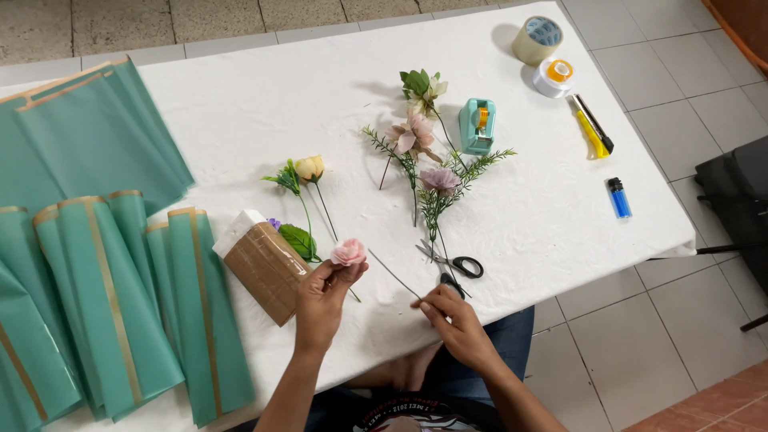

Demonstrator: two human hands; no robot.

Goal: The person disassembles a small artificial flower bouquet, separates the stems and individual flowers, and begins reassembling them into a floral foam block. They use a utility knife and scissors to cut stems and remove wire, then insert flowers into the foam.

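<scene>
You were partway through handling a single artificial bloom: your left hand [322,290] pinched a small pink rose [349,253] by its base between thumb and fingertips, and your right hand [456,318] was closed in a narrow pinch on the far end of its thin wire stem [394,275], which ran slanting between the two hands just above the near edge of the white table [240,120]. By my judgement you were straightening or fitting the stem to the flower head, and the next move called for a steady grip at both ends so the wire would not bend or slip out of the bloom. The rose looked compact and tightly furled, pale pink, with a dark, bare, very slender stem. Just beside your left hand lay a block wrapped in brown tape [268,270], with a green leaf [298,240] touching it. The scissors [458,266] rested near your right hand, and a yellow rose [310,168] and a cluster of flowers with greenery [428,160] lay farther back. Teal wrapping sheets [104,272] with gold bands were fanned out at your left.
</scene>
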